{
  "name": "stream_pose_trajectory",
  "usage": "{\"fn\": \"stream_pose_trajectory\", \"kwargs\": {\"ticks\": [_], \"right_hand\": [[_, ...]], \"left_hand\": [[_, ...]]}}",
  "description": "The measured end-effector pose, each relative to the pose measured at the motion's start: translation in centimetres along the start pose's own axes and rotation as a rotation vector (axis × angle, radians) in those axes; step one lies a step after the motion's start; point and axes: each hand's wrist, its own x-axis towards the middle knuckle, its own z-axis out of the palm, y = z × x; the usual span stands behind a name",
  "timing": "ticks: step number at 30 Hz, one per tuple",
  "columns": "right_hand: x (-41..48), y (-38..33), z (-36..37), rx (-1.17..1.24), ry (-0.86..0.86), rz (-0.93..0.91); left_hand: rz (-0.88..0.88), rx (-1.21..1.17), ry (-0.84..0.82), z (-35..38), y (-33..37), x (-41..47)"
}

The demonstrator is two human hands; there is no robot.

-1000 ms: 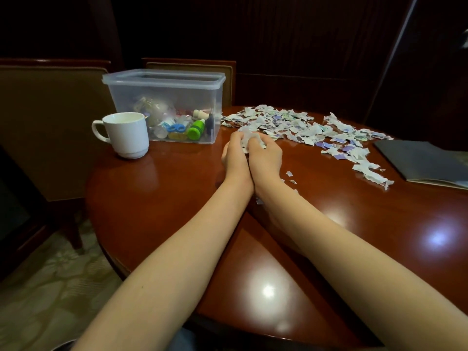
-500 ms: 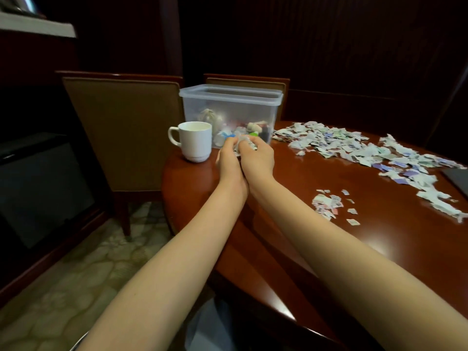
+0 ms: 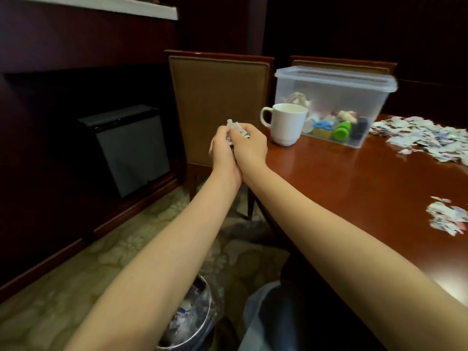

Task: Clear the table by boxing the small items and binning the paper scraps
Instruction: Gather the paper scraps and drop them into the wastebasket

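Both hands are pressed together out past the rim of the polished reddish-brown wooden desk [image 3: 354,188]. The left hand [image 3: 222,150] and the right hand [image 3: 250,148] are cupped around a handful of torn white-and-blue paper scraps [image 3: 234,128], and their fingers [image 3: 246,132] are clenched on the wad so that only its top pokes out. The load hangs in the air in front of the padded brown chair [image 3: 217,97], above the patterned floor. The round metal bin with a clear liner [image 3: 200,310] sits low beside the person's knee, under the left forearm, with scraps already in it.

The clear plastic lidded box [image 3: 331,97] stands on the desk just behind the white ceramic mug [image 3: 286,125]. The bright little caps and bottles [image 3: 342,130] are inside it, so the boxing looks finished. The binning looks only partly done: a wide spread of scraps [image 3: 420,138] covers the far side of the desk, and a small heap [image 3: 448,220] lies nearer. Several more handfuls seem likely.
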Motion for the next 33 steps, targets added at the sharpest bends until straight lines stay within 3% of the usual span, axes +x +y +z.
{"fn": "stream_pose_trajectory", "kwargs": {"ticks": [15,27,33], "right_hand": [[-5.5,7.8,8.9,0.081,-0.172,0.272],[-10.1,17.7,11.9,0.102,-0.248,0.602],[-12.3,22.8,11.4,-0.012,-0.310,0.809]], "left_hand": [[0.089,0.042,0.349,-12.9,1.3,0.0],[-0.080,0.015,0.673,-23.9,-3.4,0.3],[-0.211,-0.007,0.819,-27.8,-6.8,-0.4]]}}
